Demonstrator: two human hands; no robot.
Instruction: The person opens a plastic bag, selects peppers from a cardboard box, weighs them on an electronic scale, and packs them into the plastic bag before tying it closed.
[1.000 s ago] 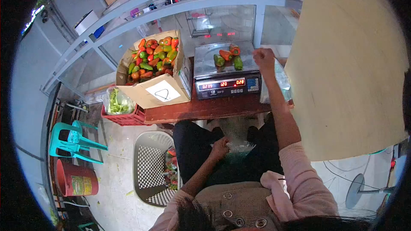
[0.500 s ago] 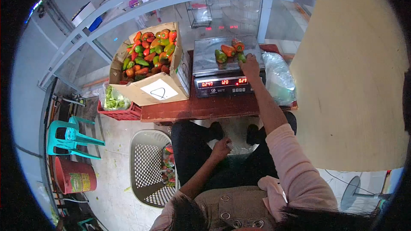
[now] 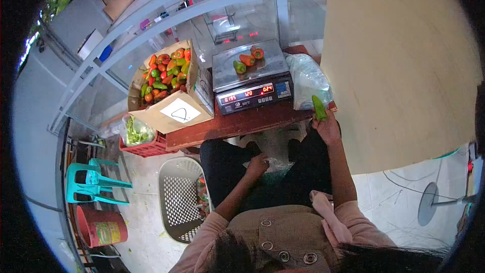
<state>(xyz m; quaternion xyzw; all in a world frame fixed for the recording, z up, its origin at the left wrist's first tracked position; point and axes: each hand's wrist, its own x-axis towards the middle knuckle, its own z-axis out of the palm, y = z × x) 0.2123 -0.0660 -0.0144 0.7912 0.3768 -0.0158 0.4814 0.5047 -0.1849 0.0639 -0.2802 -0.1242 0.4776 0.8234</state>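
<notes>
1. The right hand (image 3: 328, 127) grips a green pepper (image 3: 319, 107) near the plastic bundle (image 3: 307, 78) at right
2. Over the lap, the left hand (image 3: 256, 167) is closed on a clear bag (image 3: 278, 165)
3. Three more peppers (image 3: 247, 59) lie on the scale (image 3: 274, 70), right of a cardboard box (image 3: 154, 115) filled with red and green ones

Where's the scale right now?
In the head view, the scale is at upper centre on the red table, between the cardboard box on its left and the clear plastic on its right.
</notes>
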